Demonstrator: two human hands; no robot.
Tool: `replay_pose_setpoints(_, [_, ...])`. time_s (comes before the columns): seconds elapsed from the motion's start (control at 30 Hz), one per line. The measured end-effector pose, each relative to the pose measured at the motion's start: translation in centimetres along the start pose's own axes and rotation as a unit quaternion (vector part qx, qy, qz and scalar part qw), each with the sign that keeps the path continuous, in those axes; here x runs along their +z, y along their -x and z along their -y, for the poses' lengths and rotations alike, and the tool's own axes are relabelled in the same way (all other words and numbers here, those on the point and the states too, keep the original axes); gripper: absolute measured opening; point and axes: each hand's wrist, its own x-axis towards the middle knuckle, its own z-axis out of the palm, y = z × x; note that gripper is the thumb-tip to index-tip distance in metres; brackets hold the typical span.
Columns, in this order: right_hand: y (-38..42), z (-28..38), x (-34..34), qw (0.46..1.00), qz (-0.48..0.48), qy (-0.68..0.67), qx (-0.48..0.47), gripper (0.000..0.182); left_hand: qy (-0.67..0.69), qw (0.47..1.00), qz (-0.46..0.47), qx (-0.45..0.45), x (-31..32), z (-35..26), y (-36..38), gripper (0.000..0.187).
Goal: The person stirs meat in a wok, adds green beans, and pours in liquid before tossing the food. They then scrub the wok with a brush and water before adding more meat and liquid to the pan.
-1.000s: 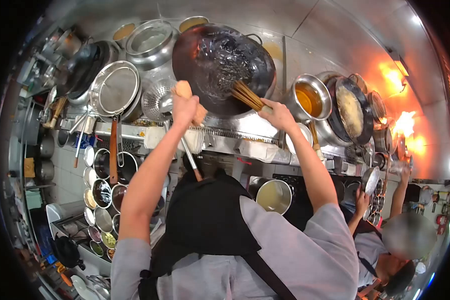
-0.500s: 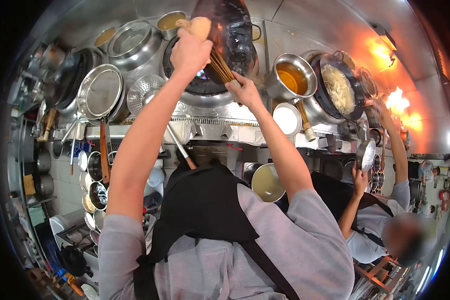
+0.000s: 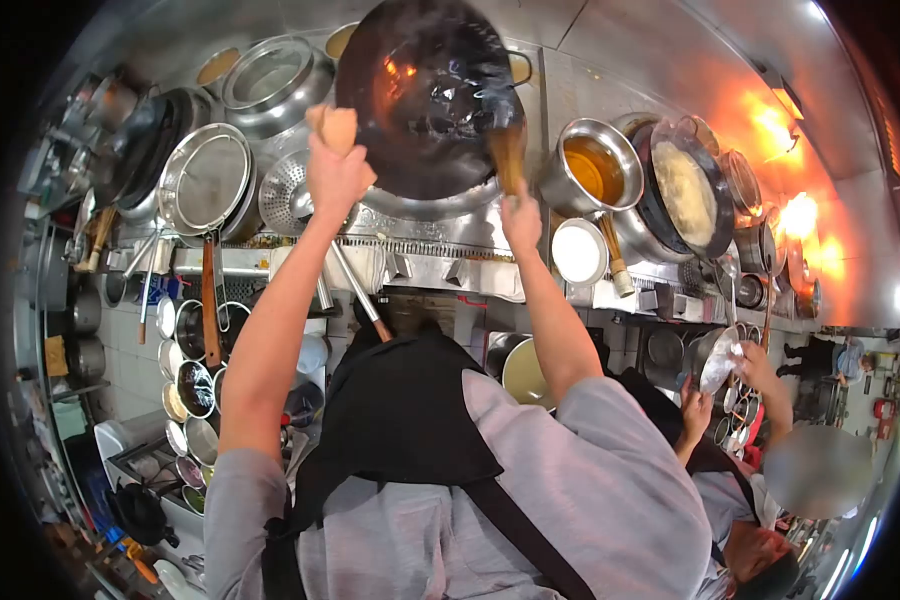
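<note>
A large black wok (image 3: 420, 120), wet and shiny inside, lies on the stove at the top centre. At its left rim my left hand (image 3: 338, 180) is closed round a tan cloth (image 3: 332, 128) where the wok's handle would be; the handle itself is hidden. My right hand (image 3: 520, 218) grips a bamboo brush (image 3: 508, 160), whose blurred bristles are at the wok's right side. Close to the right of that hand stands a steel pot of amber liquid (image 3: 595, 170), with a bowl of white contents (image 3: 579, 251) below it.
Strainers (image 3: 206, 180) and a perforated ladle (image 3: 286, 192) lie on the left. Another wok with pale food (image 3: 684, 195) stands on the right, with flames (image 3: 798, 215) beyond. A co-worker (image 3: 750, 370) holds a metal pan at the lower right.
The wok has come down from a tilted position and lies flatter. My left hand has moved left and down, my right hand right and down with the brush. The co-worker's arm has lowered.
</note>
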Motion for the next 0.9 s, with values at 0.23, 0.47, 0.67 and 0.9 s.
replay_pose_setpoints(0.23, [6.9, -4.9, 2.2, 0.979, -0.043, 0.162, 0.113, 0.069, 0.278, 0.946, 0.033, -0.162, 4.8, 16.5, -0.4, 0.051])
replay_pose_setpoints(0.47, [9.1, -1.0, 0.6, 0.984, -0.069, 0.091, -0.137, 0.044, 0.36, 0.902, -0.044, -0.235, 12.4, 13.4, 1.4, 0.048])
replay_pose_setpoints(0.67, [9.2, 9.4, -1.9, 0.969, 0.105, -0.183, -0.131, 0.043, 0.322, 0.908, 0.087, -0.256, 6.9, 10.0, 4.2, 0.051])
replay_pose_setpoints(0.9, [14.6, 20.7, 3.1, 0.857, 0.428, -0.207, -0.2, 0.042, 0.528, 0.799, 0.097, -0.27, -8.6, 6.8, 15.6, 0.069])
